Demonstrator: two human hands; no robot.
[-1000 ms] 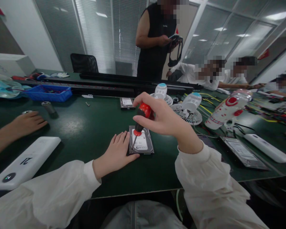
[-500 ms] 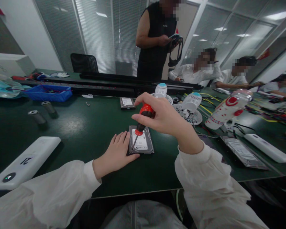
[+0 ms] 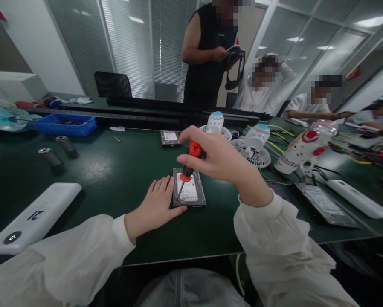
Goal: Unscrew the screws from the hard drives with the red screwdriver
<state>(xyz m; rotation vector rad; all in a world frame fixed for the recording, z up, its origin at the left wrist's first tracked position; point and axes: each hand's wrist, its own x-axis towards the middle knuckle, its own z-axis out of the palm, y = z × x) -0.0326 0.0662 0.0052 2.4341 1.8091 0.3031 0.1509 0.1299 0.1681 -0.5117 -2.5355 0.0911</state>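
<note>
A hard drive [image 3: 196, 187] with a white label lies flat on the dark green table in front of me. My left hand [image 3: 158, 198] rests against its left edge, fingers stretched and thumb along the near corner. Above the drive, my right hand [image 3: 215, 155] grips the red and black handle of a screwdriver [image 3: 187, 170]. The tool leans, with its shaft running down to the drive's lower left area. Whether the tip sits in a screw is too small to tell.
A second hard drive [image 3: 170, 137] lies farther back. White fans [image 3: 255, 138], a patterned bottle [image 3: 303, 147] and a larger drive [image 3: 329, 204] are to the right. On the left are a white power bank [image 3: 38, 215], metal cylinders [image 3: 50, 156] and a blue tray [image 3: 65, 124]. Other people are across the table.
The screwdriver handle has turned a little in my right hand, whose fingers shifted slightly. My left hand and the drive stay put. A seated person across the table has changed posture.
</note>
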